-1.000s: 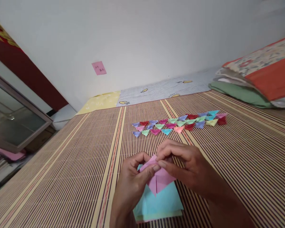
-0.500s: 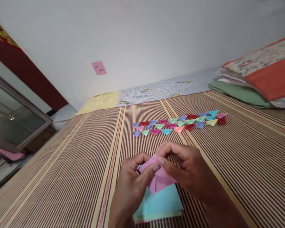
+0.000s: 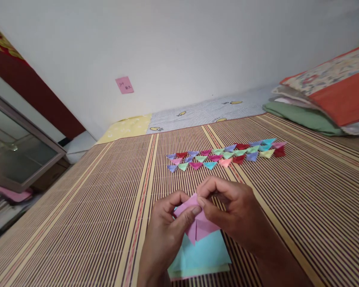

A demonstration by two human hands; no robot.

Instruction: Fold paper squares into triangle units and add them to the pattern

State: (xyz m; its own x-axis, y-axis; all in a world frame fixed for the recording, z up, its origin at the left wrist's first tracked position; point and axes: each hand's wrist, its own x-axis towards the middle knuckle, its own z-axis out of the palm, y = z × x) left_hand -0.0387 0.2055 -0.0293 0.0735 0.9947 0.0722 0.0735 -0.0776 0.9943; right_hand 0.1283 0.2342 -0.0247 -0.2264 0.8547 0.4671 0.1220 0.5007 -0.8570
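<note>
A partly folded sheet of pink origami paper [image 3: 206, 226] is held up between my two hands, with a slit-like gap between its two lower flaps. My left hand [image 3: 167, 229] pinches its left side, thumb lying across the front. At the top corner, the thumb and forefinger of my right hand [image 3: 235, 209] are closed on the paper's edge. Just below lies a stack of paper squares [image 3: 205, 255], light blue on top, with other colours showing at the near edge. Part of that stack is hidden by my left hand and the pink sheet.
Beyond my hands, several small folded paper triangles [image 3: 210, 166] in mixed colours lie in rows on the striped bamboo mat [image 3: 107, 207]. Folded bedding [image 3: 332, 95] is piled at the right. A pink note [image 3: 125, 85] sticks to the wall; a glass-fronted cabinet [image 3: 14, 143] stands at left.
Very little differs. Both hands keep their grip on the pink paper, whose lower right flap has shifted slightly up and inward.
</note>
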